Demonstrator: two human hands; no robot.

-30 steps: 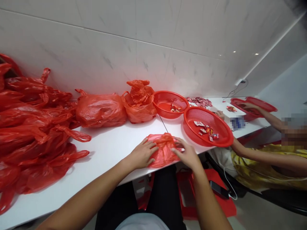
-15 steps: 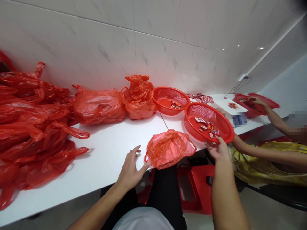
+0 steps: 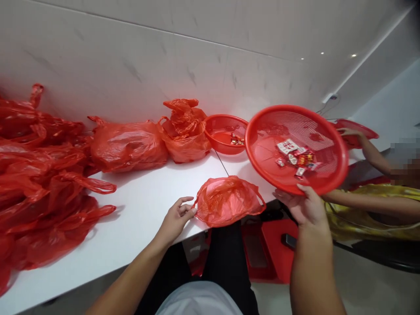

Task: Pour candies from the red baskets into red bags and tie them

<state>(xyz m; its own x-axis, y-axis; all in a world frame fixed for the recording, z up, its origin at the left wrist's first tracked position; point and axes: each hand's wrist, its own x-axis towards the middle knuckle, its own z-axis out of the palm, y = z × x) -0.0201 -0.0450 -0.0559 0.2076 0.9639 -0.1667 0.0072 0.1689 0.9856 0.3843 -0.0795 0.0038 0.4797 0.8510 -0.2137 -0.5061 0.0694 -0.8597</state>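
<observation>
- Fingers (image 3: pixel 306 190) of the right hand (image 3: pixel 308 209) grasp the six o'clock rim of a red basket (image 3: pixel 262 159), raised and tilted, small wrapped packets (image 3: pixel 300 158) inside.
- Left hand (image 3: pixel 175 222) touches the handle of an open red bag (image 3: pixel 226 201); whether its fingers pinch it, I cannot tell.
- That bag lies on the white counter (image 3: pixel 141 223), at eight o'clock from the raised basket.
- Twelve o'clock from the bag: a second basket (image 3: pixel 216 136); nine o'clock: piled bags (image 3: pixel 42 175).

2 bare hands (image 3: pixel 175 222) (image 3: pixel 306 208), 2 bare forearms (image 3: pixel 136 271) (image 3: pixel 311 267), a pale greyish top (image 3: pixel 199 299) and black trousers (image 3: pixel 226 256) below
</observation>
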